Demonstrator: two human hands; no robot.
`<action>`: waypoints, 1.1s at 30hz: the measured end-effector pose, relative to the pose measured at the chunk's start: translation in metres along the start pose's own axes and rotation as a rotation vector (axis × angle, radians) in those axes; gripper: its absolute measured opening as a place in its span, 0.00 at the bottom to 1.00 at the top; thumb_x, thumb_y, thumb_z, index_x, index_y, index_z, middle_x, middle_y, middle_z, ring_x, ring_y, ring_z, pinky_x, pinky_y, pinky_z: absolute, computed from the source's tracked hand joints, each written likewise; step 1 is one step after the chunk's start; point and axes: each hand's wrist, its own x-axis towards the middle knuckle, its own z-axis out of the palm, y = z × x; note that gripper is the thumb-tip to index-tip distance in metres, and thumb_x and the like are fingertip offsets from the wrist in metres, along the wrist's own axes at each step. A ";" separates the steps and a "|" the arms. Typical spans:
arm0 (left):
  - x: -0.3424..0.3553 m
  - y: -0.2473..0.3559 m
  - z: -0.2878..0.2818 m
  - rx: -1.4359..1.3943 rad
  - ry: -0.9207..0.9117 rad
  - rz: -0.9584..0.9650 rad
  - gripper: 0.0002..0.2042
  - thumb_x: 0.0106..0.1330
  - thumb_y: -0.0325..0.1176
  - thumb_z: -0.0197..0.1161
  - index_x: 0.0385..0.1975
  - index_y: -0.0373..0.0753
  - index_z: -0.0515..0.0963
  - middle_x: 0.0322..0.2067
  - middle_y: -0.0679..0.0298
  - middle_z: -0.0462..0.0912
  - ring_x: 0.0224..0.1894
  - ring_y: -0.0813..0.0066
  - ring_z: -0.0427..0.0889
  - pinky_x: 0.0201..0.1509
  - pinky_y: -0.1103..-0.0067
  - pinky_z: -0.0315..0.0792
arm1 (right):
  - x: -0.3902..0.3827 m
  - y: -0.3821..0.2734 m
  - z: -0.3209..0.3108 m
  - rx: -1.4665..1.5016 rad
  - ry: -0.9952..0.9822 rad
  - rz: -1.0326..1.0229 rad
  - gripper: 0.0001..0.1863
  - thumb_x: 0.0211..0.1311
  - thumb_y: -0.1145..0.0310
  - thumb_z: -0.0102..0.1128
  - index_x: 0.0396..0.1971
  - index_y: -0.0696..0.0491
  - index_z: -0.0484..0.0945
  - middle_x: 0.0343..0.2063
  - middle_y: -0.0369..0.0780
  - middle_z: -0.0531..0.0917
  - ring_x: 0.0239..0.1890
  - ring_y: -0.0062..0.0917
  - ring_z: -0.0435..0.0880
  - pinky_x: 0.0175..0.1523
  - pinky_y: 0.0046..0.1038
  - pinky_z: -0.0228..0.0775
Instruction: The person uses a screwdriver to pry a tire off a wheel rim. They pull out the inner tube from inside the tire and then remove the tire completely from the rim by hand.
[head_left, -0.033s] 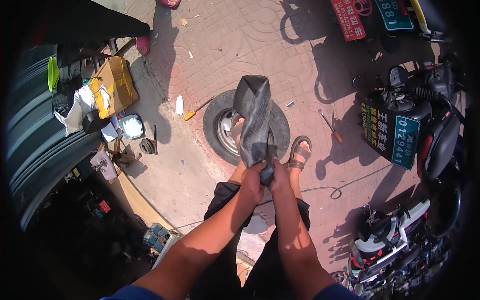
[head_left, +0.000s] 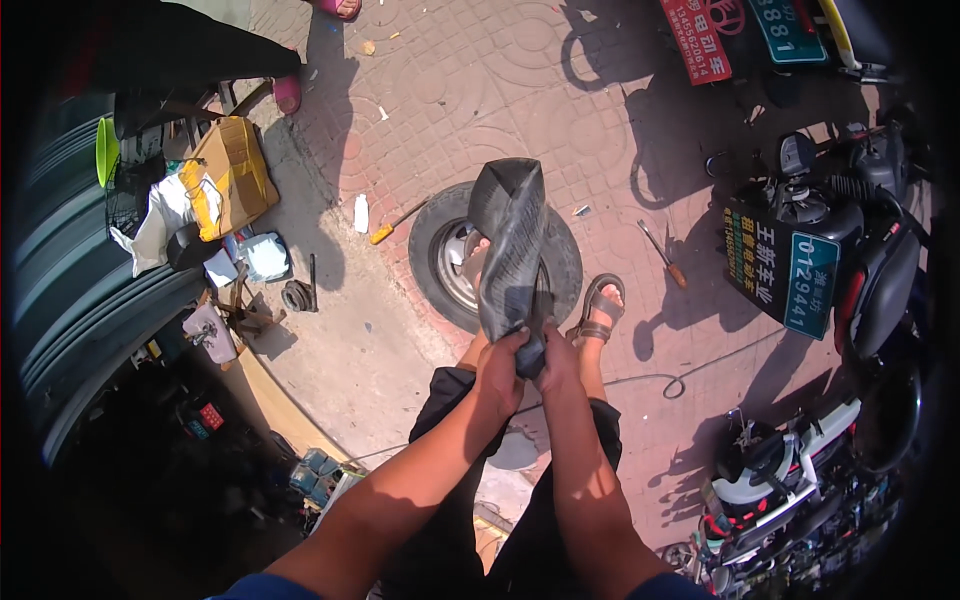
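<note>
A black rubber inner tube (head_left: pixel 512 245), folded and twisted on itself, is held up in front of me by its near end. My left hand (head_left: pixel 502 372) grips that end from the left, thumb on top. Pressed in from the right side, my right hand (head_left: pixel 558 362) grips the same end, close beside the left. Below the tube a tyre on its rim (head_left: pixel 437 240) lies flat on the paving, partly covered by the tube. One of my feet is partly hidden at the wheel; the other, in a brown sandal (head_left: pixel 600 308), stands right of it.
Two screwdrivers flank the wheel, one yellow-handled (head_left: pixel 381 234), one brown-handled (head_left: pixel 677 275). A cable (head_left: pixel 673 385) curls across the paving. At left stands a cardboard box (head_left: pixel 240 175) among clutter; parked motorbikes (head_left: pixel 885 270) line the right. Another person's dark-clothed leg (head_left: pixel 200 45) is at upper left.
The tube's far end sits slightly lower in the picture. Both hands keep their grip on the near end, and the whole view has shifted very slightly.
</note>
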 end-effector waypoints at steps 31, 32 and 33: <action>0.049 0.069 -0.117 0.136 0.343 0.300 0.19 0.69 0.34 0.68 0.56 0.31 0.76 0.46 0.60 0.85 0.47 0.70 0.84 0.55 0.72 0.77 | 0.135 -0.035 0.145 -4.011 -0.456 -0.550 0.18 0.73 0.57 0.52 0.56 0.40 0.86 0.54 0.28 0.85 0.63 0.29 0.76 0.57 0.40 0.60; 0.048 0.072 -0.115 0.399 0.493 0.416 0.20 0.69 0.34 0.68 0.56 0.30 0.75 0.44 0.59 0.85 0.47 0.70 0.84 0.55 0.72 0.77 | 0.138 -0.029 0.151 -3.982 -0.348 -0.306 0.18 0.72 0.57 0.54 0.56 0.40 0.86 0.54 0.29 0.86 0.61 0.29 0.77 0.51 0.41 0.64; 0.048 0.074 -0.121 0.591 0.546 0.581 0.24 0.66 0.33 0.70 0.58 0.28 0.73 0.50 0.52 0.83 0.52 0.62 0.83 0.59 0.69 0.75 | 0.138 -0.027 0.155 -3.933 -0.236 -0.075 0.18 0.71 0.57 0.55 0.55 0.41 0.86 0.54 0.30 0.86 0.60 0.29 0.78 0.46 0.41 0.68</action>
